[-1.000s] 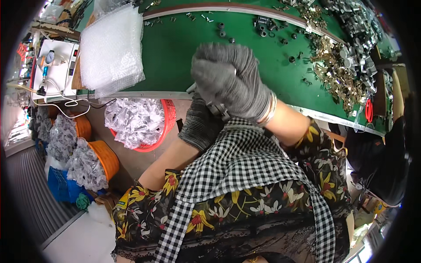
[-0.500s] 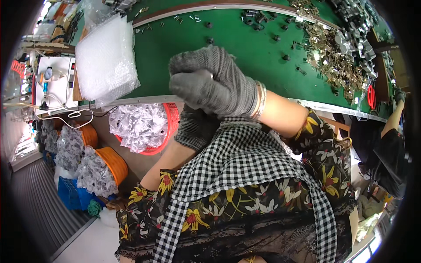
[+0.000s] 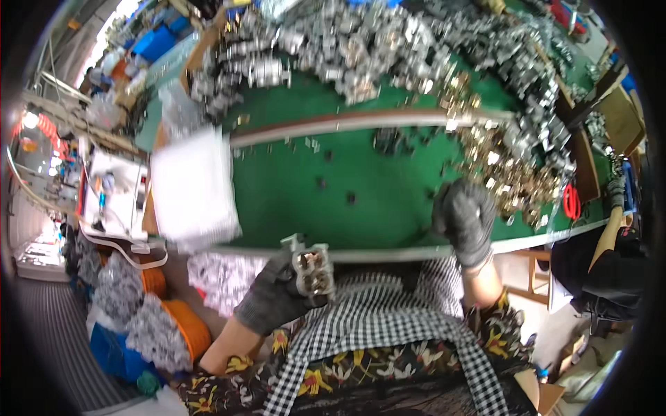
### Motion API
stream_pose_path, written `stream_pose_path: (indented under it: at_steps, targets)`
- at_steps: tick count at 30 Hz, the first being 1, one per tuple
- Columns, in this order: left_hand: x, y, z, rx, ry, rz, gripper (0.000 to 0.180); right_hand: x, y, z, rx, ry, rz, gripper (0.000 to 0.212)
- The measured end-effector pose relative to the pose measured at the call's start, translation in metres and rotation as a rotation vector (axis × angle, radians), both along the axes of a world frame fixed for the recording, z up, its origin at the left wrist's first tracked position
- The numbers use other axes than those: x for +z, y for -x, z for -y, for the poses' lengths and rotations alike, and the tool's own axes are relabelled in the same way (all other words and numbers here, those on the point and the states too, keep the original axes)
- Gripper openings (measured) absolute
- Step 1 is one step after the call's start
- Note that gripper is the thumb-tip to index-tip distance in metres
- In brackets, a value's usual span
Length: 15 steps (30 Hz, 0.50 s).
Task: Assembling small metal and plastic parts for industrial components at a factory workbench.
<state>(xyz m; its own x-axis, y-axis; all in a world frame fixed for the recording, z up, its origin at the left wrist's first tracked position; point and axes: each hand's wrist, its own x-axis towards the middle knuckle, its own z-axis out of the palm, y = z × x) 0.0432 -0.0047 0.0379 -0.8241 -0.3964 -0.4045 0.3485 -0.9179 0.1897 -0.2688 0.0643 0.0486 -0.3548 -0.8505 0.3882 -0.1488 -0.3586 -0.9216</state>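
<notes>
My left hand (image 3: 269, 297), in a dark grey knitted glove, grips a silver metal casting (image 3: 313, 272) in front of the table's near edge. Two round openings with coppery insides face up on the casting. Over the right part of the green table (image 3: 291, 208), my gloved right hand (image 3: 466, 211) is curled closed and blurred. Whatever its fingers may hold is hidden. Just beyond and right of it lies a heap of small brass-coloured metal parts (image 3: 503, 166).
Silver castings (image 3: 361, 45) heap up beyond a low rail (image 3: 333, 126). Small black parts (image 3: 351, 198) dot the table. A stack of bubble-wrap sheets (image 3: 193, 187) lies left, red-handled scissors (image 3: 571, 201) right. Orange baskets (image 3: 189, 333) stand lower left. A co-worker's arm (image 3: 607, 236) is at far right.
My hands have come apart: the right has moved right toward the brass-coloured parts, and the left now shows with the casting in it. The view has tilted up, revealing the far heaps.
</notes>
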Motion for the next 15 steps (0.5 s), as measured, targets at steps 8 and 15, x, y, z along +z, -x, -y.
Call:
stream_pose_path:
  at_steps: [8,15]
  targets:
    - [0.053,0.175,0.201,0.056,0.689,0.590,0.034,-0.007,0.007,-0.020,-0.117,-0.048,0.301,0.026]
    - [0.081,0.314,0.388,0.303,1.639,1.272,0.061,0.001,-0.006,-0.021,-0.121,0.011,0.198,0.020]
